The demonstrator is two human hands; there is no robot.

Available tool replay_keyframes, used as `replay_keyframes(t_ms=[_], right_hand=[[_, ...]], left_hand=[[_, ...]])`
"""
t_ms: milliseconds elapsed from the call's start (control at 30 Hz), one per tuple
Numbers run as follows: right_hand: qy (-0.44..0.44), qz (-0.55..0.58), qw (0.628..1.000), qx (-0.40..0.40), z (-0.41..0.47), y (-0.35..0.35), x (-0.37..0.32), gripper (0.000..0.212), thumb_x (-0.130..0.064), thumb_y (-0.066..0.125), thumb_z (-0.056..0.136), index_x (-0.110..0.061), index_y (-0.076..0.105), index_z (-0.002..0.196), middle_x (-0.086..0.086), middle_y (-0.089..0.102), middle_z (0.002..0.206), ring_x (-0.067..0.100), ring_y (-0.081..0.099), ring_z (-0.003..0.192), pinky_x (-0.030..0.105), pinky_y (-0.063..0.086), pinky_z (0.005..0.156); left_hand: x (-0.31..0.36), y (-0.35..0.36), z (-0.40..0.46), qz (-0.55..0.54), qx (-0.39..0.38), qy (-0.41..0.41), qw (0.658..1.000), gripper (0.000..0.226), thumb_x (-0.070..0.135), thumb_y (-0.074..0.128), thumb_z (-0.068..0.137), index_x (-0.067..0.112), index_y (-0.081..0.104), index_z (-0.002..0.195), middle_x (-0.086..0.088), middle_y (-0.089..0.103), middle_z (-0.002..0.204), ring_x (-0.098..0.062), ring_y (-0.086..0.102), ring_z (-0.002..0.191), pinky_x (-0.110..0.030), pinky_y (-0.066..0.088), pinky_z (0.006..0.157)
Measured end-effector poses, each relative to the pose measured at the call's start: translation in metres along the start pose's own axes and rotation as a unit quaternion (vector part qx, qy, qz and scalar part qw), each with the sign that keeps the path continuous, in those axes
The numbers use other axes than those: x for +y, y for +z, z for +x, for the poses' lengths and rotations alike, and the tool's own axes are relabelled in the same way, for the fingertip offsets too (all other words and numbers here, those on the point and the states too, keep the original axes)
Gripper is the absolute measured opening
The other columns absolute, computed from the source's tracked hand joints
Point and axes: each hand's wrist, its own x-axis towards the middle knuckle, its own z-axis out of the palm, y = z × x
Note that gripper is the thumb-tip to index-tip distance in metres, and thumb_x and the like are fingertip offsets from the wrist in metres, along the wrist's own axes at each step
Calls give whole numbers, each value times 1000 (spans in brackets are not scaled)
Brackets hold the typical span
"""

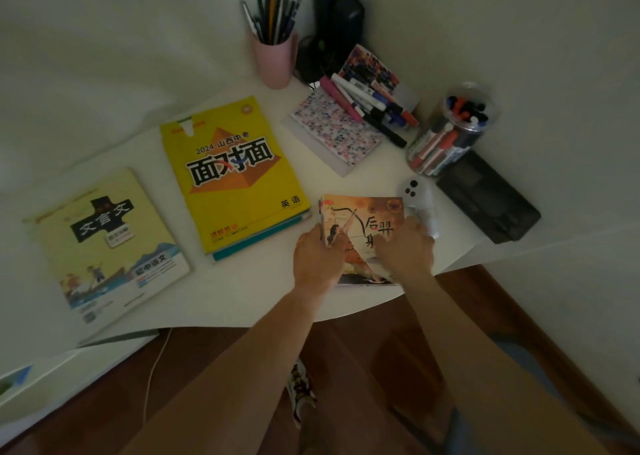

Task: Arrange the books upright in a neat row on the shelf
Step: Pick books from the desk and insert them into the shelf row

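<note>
Head view. Dim light, white desk (242,292) in a corner. Three books lying flat: pale book (104,247) at left, yellow book (232,170) in the middle on top of a teal one (263,236), picture book (363,233) at right near the desk edge. None upright yet; no row begun.

Left hand (317,259) curled over the picture book's left edge, thumb side on the cover. Right hand (407,247) gripping the right side, fingers over the far edge. Book apparently a thin stack, held by both.

Close by: white controller (415,195) just beside the right hand, marker jar (450,132), pink pen cup (275,56), loose markers (370,105) on a patterned notebook (332,132).

Advice for the lift: square the stack first, keep both grips even, tip up on the spine, mind the controller and jar while swinging toward the wall.
</note>
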Motion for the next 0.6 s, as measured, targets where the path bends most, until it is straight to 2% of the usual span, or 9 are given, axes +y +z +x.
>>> replay_keyframes(t_ms=[67, 133, 167, 233, 300, 400, 500, 600], right_hand=[[-78, -16, 993, 92, -30, 6, -19, 63, -28, 64, 91, -14, 38, 146, 15, 43, 148, 36, 42, 136, 49, 40, 111], [-180, 27, 979, 89, -65, 14, -45, 58, -29, 59, 96, -18, 39, 150, 11, 39, 155, 33, 33, 145, 48, 30, 117], [-236, 41, 969, 66, -80, 22, -58, 52, -30, 56, 99, -20, 44, 148, 9, 42, 154, 31, 35, 145, 46, 31, 117], [-325, 60, 944, 21, -116, 40, -88, 39, -31, 53, 103, -22, 54, 141, 6, 52, 147, 27, 43, 139, 44, 37, 113], [-385, 93, 918, -8, -157, 61, -124, 32, -30, 54, 104, -22, 61, 134, 3, 58, 138, 23, 52, 130, 39, 45, 105], [-463, 95, 879, -62, -228, 102, -186, 28, -29, 55, 104, -23, 64, 129, -1, 61, 129, 20, 57, 120, 32, 45, 98], [-537, 78, 830, -129, -309, 150, -242, 27, -31, 53, 105, -26, 64, 129, -4, 62, 130, 18, 57, 124, 34, 44, 104], [-606, 67, 773, -173, -389, 196, -283, 24, -29, 56, 103, -25, 65, 125, -6, 65, 126, 16, 59, 120, 29, 41, 102]], left_hand=[[5, -11, -9, -99, -26, -52, 993, 16, 43, 59, 95, 29, 67, 100, -7, 71, 121, -27, 67, 111, -35, 52, 92], [0, -33, -19, -134, -15, -68, 989, 35, 42, 58, 98, 27, 64, 130, -3, 57, 146, -27, 55, 133, -40, 42, 112], [-6, -53, -25, -127, 7, -62, 990, 44, 39, 56, 102, 22, 57, 143, -2, 51, 152, -24, 48, 139, -35, 36, 116], [-24, -103, -37, -126, 62, -40, 989, 41, 30, 53, 106, 17, 55, 144, -3, 55, 147, -23, 51, 136, -26, 37, 107], [-51, -164, -56, -140, 120, -27, 983, 33, 27, 52, 106, 17, 59, 137, -1, 63, 133, -21, 60, 123, -28, 45, 99], [-104, -263, -93, -141, 228, -47, 962, 28, 31, 53, 106, 19, 63, 129, 3, 67, 120, -16, 64, 110, -31, 49, 95], [-174, -355, -143, -168, 332, -92, 924, 22, 30, 57, 103, 21, 67, 121, 2, 72, 113, -17, 66, 105, -32, 50, 95], [-246, -426, -195, -195, 417, -160, 873, 19, 29, 59, 102, 20, 69, 116, 0, 72, 106, -20, 66, 105, -30, 46, 89]])
